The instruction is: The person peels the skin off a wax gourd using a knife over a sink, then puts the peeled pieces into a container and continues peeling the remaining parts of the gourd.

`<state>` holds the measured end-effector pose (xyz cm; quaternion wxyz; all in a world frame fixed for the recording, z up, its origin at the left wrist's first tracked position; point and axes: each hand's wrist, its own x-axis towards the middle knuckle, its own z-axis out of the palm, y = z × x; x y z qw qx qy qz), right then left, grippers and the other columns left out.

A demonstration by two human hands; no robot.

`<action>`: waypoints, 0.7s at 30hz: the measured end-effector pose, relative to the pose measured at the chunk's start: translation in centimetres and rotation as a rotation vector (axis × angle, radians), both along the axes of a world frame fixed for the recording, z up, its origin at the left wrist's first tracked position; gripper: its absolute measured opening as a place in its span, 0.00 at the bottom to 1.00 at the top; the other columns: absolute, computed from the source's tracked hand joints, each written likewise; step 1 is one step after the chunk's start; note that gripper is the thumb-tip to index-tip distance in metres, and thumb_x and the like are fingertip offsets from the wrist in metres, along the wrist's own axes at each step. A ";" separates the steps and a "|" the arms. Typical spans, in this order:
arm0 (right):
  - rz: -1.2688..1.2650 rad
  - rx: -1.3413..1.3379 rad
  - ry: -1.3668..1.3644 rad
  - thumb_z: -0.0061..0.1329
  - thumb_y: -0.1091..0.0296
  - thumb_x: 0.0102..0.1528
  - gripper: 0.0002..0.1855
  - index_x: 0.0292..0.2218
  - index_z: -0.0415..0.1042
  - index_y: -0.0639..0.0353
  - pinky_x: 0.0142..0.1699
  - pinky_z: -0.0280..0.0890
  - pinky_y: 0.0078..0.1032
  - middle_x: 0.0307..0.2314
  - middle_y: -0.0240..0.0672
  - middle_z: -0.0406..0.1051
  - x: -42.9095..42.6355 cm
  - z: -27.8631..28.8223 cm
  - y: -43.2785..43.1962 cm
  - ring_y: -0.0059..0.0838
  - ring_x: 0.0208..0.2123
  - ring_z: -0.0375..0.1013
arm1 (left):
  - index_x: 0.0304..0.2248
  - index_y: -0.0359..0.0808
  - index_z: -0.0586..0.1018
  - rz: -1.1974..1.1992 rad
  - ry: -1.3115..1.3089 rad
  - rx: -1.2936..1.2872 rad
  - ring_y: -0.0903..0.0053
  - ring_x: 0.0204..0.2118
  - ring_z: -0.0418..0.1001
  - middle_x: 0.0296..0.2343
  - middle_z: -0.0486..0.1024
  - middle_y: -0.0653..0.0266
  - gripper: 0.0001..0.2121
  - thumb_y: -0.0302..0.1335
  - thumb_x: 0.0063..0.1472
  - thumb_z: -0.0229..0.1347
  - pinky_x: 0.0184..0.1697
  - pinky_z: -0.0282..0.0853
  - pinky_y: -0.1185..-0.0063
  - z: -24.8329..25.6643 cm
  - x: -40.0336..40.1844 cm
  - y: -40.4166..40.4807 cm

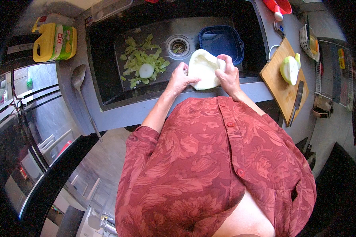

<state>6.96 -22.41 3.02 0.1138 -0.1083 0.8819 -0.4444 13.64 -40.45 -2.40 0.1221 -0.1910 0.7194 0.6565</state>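
My left hand [181, 77] and my right hand [229, 74] hold a large, pale, hollowed piece of gourd or melon [203, 71] at the sink's near edge. My left thumb rests on its lower left side, while my right fingers grip its right rim. Below and to the left, green peelings [132, 62] lie in the sink, with a round white cut piece [146, 71] among them. Behind my right hand stands a blue plastic basin [221, 41], which seems to hold water. Between the peelings and the basin is the drain [178, 46].
On the right, a wooden cutting board [280, 94] bears pale green cut pieces [289, 71] and a kitchen knife [297, 102]. A long metal spoon [78, 75] lies on the left counter, near a yellow detergent jug [55, 42]. A white basket [309, 43] stands far right.
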 end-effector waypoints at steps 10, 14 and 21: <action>-0.019 0.080 -0.078 0.43 0.71 0.41 0.23 0.43 0.61 0.59 0.38 0.66 0.29 0.27 0.48 0.71 0.3 0.0 0.0 0.40 0.30 0.73 | 0.26 0.32 0.68 0.002 0.164 -0.416 0.62 0.29 0.73 0.24 0.72 0.51 0.18 0.31 0.36 0.61 0.33 0.67 0.72 0.8 -0.3 1.7; -0.018 0.061 -0.075 0.43 0.71 0.40 0.24 0.43 0.61 0.59 0.38 0.66 0.27 0.27 0.47 0.71 0.6 0.7 -0.5 0.37 0.30 0.73 | 0.24 0.31 0.68 0.084 0.184 -0.326 0.63 0.25 0.72 0.20 0.70 0.55 0.13 0.30 0.42 0.58 0.29 0.67 0.71 -1.2 -0.6 1.4; -0.036 0.064 -0.097 0.43 0.72 0.40 0.24 0.42 0.62 0.60 0.39 0.65 0.27 0.28 0.46 0.71 0.2 0.0 -0.1 0.37 0.31 0.73 | 0.22 0.35 0.71 0.213 0.004 0.580 0.86 0.12 0.64 0.16 0.69 0.69 0.10 0.32 0.55 0.46 0.10 0.57 0.87 -1.6 -0.5 -0.2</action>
